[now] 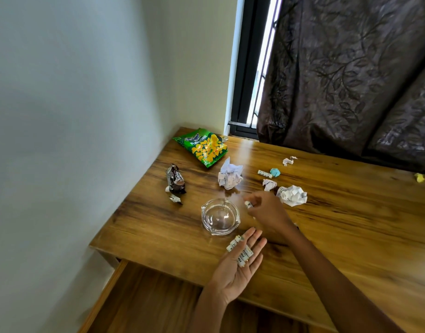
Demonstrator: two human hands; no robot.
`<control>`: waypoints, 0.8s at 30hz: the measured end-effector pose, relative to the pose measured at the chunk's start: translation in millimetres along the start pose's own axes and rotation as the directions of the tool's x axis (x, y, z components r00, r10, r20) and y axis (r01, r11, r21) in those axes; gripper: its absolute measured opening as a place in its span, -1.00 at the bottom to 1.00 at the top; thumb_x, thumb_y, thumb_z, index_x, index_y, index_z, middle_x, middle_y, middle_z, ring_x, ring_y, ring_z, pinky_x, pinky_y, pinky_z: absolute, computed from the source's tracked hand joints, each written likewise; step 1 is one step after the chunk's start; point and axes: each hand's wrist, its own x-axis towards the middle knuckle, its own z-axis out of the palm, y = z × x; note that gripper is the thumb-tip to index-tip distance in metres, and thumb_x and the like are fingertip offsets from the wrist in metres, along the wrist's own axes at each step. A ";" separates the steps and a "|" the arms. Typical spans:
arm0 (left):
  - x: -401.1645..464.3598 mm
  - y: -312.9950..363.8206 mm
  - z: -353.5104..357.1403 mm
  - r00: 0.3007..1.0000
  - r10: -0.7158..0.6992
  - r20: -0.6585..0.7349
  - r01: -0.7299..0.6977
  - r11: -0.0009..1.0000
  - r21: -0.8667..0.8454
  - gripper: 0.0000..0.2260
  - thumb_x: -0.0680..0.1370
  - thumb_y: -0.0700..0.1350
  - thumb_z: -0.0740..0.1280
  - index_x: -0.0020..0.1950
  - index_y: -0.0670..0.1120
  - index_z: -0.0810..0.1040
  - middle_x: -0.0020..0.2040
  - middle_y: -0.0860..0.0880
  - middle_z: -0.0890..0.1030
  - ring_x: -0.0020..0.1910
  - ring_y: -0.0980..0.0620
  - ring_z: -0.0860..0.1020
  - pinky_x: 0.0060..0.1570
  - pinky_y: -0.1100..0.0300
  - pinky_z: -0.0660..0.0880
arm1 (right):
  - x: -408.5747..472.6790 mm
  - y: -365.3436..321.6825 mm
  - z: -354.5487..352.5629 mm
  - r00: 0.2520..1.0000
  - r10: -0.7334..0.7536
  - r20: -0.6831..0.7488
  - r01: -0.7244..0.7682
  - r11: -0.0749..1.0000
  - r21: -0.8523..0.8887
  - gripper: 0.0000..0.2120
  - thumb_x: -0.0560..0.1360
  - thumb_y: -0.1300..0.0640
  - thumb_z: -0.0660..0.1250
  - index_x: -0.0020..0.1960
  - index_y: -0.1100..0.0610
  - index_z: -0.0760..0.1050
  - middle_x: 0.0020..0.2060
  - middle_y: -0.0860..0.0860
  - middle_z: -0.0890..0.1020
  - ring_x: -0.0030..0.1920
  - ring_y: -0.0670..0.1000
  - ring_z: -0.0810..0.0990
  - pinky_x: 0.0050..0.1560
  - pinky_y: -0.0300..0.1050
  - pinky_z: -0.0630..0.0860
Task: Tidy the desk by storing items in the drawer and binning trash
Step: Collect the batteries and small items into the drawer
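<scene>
Left hand [238,263] lying palm-up, flat, carrying small paper rolls [241,251], right hand [266,212] pinching another roll [248,204] beside glass ashtray [220,218] on desk [350,224].

A pale wall [74,116] fills the left side and meets a second, yellowish wall [202,68] in the corner behind the desk. To the right of that corner stands a window [252,68] with a dark frame and a white edge; bright daylight shows through a narrow strip of its glass. A dark brown curtain [350,75] with a leaf pattern hangs over most of the window, and its lower hem reaches down behind the far edge of the desk.
</scene>
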 end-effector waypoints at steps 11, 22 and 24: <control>1.5 -4.0 3.8 0.996 -0.035 -0.086 0.016 0.977 -0.212 -0.75 0.43 -0.17 0.33 0.06 -0.26 0.55 -0.02 -0.22 0.67 -0.09 -0.09 0.67 -0.20 0.05 0.63 | -68.5 -8.2 -0.8 0.978 -0.059 0.199 0.083 0.990 -0.112 -0.78 0.51 0.19 0.30 0.14 0.07 0.58 0.06 -0.05 0.65 -0.02 -0.19 0.58 -0.08 -0.45 0.44; 0.9 -4.4 -4.5 0.996 -0.046 0.076 0.054 0.992 -0.110 -0.39 0.21 -0.19 0.63 0.22 -0.25 0.55 0.18 -0.22 0.59 0.07 -0.18 0.61 0.13 -0.07 0.53 | 88.8 11.2 -31.2 0.973 -0.161 -0.168 0.100 0.941 -0.323 -0.80 0.47 0.26 0.26 0.03 0.18 0.61 0.03 0.11 0.65 0.07 0.15 0.55 0.06 0.07 0.52; 1.8 -3.2 -5.6 0.992 -0.067 0.106 0.079 0.991 -0.109 -0.40 0.22 -0.22 0.62 0.21 -0.24 0.55 0.14 -0.20 0.61 0.06 -0.18 0.62 0.17 -0.10 0.50 | 116.0 22.5 -28.6 0.979 -0.156 -0.131 0.078 0.879 -0.470 -0.82 0.47 0.24 0.27 0.01 0.17 0.60 0.02 0.16 0.64 0.06 0.18 0.53 0.02 0.08 0.52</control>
